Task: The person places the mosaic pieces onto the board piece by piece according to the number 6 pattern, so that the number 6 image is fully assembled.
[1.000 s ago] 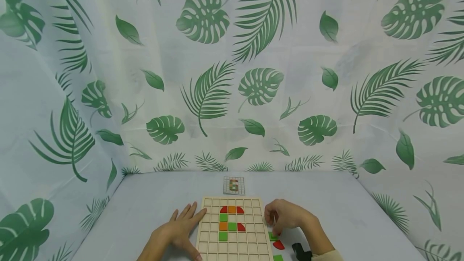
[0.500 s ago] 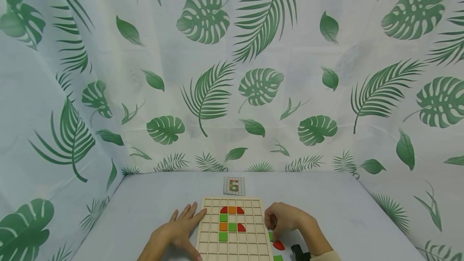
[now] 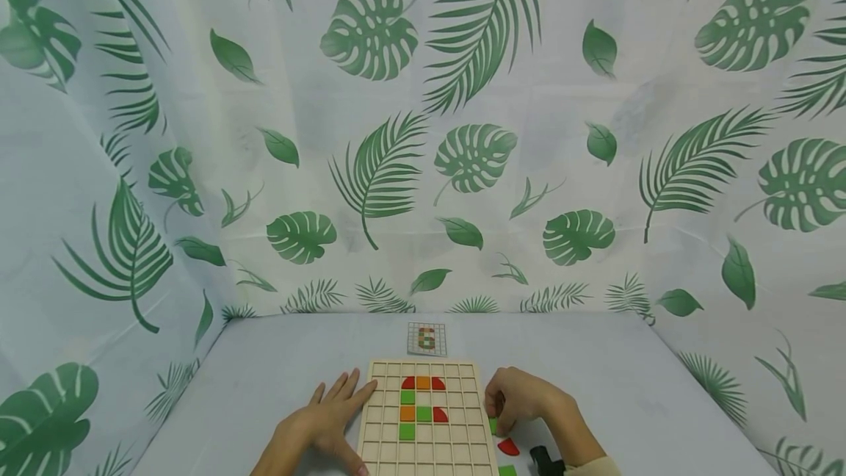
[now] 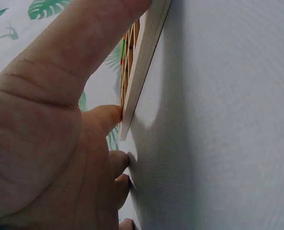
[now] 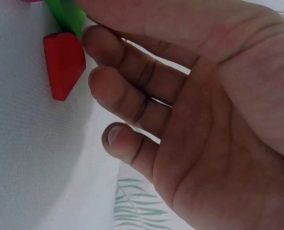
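A wooden grid board (image 3: 463,452) lies in front of me, with red quarter-round, orange and green square tiles (image 3: 407,431) set in its cells. My left hand (image 3: 324,417) is spread at the board's left side, thumb and index fingertip on its edge; the left wrist view shows the board's side (image 4: 142,62) by the thumb. Right of the board, my right hand (image 3: 525,397) has curled fingers, thumb and fingertips at a green square tile (image 5: 70,14), which they partly cover. A loose red quarter-round tile (image 5: 65,64) lies close to the fingertips.
A small card (image 3: 427,339) with a gridded figure 6 lies beyond the board. Another green tile (image 3: 507,471) sits by the board's lower right side. A black object (image 3: 545,460) is beside the right wrist. A leaf-printed curtain (image 3: 423,167) stands behind the table.
My right hand has shifted slightly over the tiles, and the green tile shows a little further left, less of it visible. A bit of red beside it is now out of sight. The left hand stays still.
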The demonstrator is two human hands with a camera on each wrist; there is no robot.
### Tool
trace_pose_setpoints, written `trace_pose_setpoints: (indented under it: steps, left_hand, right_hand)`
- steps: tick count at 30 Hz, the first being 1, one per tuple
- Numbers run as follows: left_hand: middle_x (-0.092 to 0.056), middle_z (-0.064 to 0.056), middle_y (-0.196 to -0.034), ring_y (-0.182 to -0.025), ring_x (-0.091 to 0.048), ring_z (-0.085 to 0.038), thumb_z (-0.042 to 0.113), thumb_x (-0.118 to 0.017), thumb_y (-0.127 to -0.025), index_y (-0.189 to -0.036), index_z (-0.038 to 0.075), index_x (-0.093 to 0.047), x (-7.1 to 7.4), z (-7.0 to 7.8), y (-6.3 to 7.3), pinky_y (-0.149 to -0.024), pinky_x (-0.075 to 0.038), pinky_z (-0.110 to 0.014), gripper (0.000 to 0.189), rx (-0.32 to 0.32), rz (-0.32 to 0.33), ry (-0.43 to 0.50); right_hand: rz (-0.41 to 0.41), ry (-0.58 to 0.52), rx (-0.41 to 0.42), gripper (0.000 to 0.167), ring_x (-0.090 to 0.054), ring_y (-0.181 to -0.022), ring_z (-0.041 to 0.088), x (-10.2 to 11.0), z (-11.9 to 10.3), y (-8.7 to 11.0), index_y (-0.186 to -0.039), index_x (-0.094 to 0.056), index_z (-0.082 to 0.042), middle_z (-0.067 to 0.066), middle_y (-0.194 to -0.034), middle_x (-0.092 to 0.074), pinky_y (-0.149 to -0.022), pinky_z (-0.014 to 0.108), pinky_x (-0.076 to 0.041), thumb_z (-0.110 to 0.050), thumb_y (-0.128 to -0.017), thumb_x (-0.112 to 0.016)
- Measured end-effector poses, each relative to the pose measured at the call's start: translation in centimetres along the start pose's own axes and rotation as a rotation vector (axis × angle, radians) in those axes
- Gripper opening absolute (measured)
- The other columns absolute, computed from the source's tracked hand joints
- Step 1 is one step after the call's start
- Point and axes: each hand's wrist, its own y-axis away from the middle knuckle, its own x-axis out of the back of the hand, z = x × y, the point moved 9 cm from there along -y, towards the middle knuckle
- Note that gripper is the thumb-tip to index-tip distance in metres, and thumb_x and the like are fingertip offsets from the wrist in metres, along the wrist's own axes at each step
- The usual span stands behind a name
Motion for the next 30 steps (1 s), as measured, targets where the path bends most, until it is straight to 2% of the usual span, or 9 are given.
trace_pose_setpoints:
  steps: [8, 18, 25, 30]
  left_hand:
    - [-0.01, -0.021, -0.175, -0.162, -0.008, -0.044, 0.06, -0.097, -0.058, -0.167, 0.021, -0.024, 0.1, 0.1, 0.2, -0.124, -0.005, -0.073, 0.136, -0.007, 0.001, 0.002]
    - [-0.009, -0.021, -0.174, -0.162, -0.007, -0.044, 0.063, -0.096, -0.057, -0.167, 0.022, -0.024, 0.1, 0.1, 0.1, -0.125, -0.005, -0.073, 0.138, -0.012, 0.003, 0.002]
    - [-0.009, -0.021, -0.174, -0.161, -0.007, -0.044, 0.066, -0.095, -0.056, -0.167, 0.023, -0.023, 0.0, 0.0, 0.0, -0.125, -0.004, -0.073, 0.139, -0.02, 0.008, 0.005]
    - [-0.009, -0.021, -0.175, -0.162, -0.007, -0.044, 0.065, -0.095, -0.055, -0.167, 0.023, -0.023, -0.1, -0.1, 0.0, -0.125, -0.004, -0.073, 0.139, -0.017, 0.009, 0.003]
  right_hand:
    - [-0.006, -0.019, -0.006, 0.025, -0.055, -0.061, 0.015, -0.1, -0.1, 0.0, -0.074, -0.068, -0.006, 0.001, -0.067, -0.064, -0.054, 0.029, -0.045, 0.009, -0.066, -0.088]
    - [0.001, -0.033, 0.007, 0.025, -0.059, -0.062, 0.016, 0.1, -0.2, -0.1, -0.077, -0.069, -0.006, 0.003, -0.071, -0.067, -0.054, 0.031, -0.05, 0.01, -0.068, -0.086]
    - [0.093, 0.04, 0.124, 0.02, -0.058, -0.068, 0.012, 1.3, -1.2, -0.2, -0.078, -0.069, -0.012, -0.004, -0.076, -0.067, -0.057, 0.028, -0.048, 0.002, -0.077, -0.084]
    - [0.14, -0.063, 0.173, 0.013, -0.062, -0.073, 0.015, 2.0, -2.0, -0.5, -0.087, -0.069, -0.01, 0.0, -0.085, -0.067, -0.059, 0.028, -0.053, -0.001, -0.087, -0.078]
